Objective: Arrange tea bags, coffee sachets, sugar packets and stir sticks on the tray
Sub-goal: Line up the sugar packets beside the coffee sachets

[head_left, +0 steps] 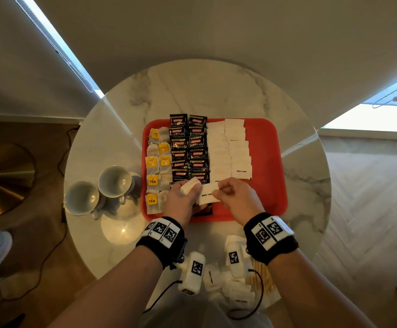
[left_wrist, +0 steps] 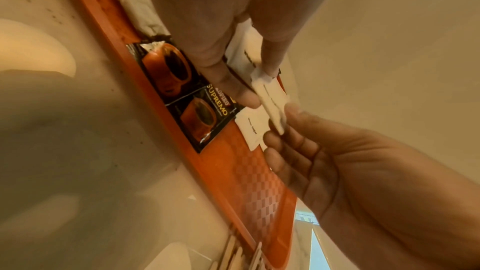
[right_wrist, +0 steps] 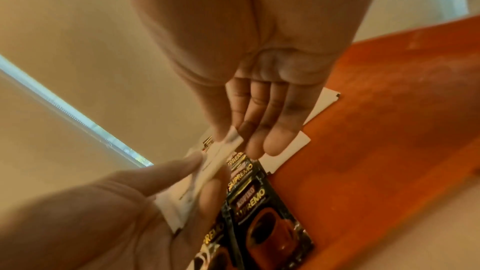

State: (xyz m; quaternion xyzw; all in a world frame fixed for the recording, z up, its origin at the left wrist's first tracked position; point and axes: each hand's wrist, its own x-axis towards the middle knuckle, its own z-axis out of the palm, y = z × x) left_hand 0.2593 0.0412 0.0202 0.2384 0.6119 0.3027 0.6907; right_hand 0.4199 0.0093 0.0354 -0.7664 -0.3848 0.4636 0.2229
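Note:
A red tray point(head_left: 267, 162) on the round marble table holds tea bags point(head_left: 156, 171) at its left, black coffee sachets point(head_left: 189, 150) in the middle and white sugar packets point(head_left: 230, 150) to the right. Over the tray's near edge my left hand point(head_left: 183, 200) grips a small stack of sugar packets point(head_left: 190, 185). My right hand point(head_left: 236, 197) pinches one sugar packet point(head_left: 208, 195) at the stack's right side between thumb and fingers. The right wrist view shows that packet point(right_wrist: 218, 161) edge-on, still touching the left hand point(right_wrist: 103, 213).
Two grey cups point(head_left: 114, 181) stand left of the tray. Loose sugar packets point(head_left: 237, 292) and wooden stir sticks point(head_left: 263, 278) lie at the table's near edge under my wrists. A cable runs across the floor at left. The tray's right strip is bare.

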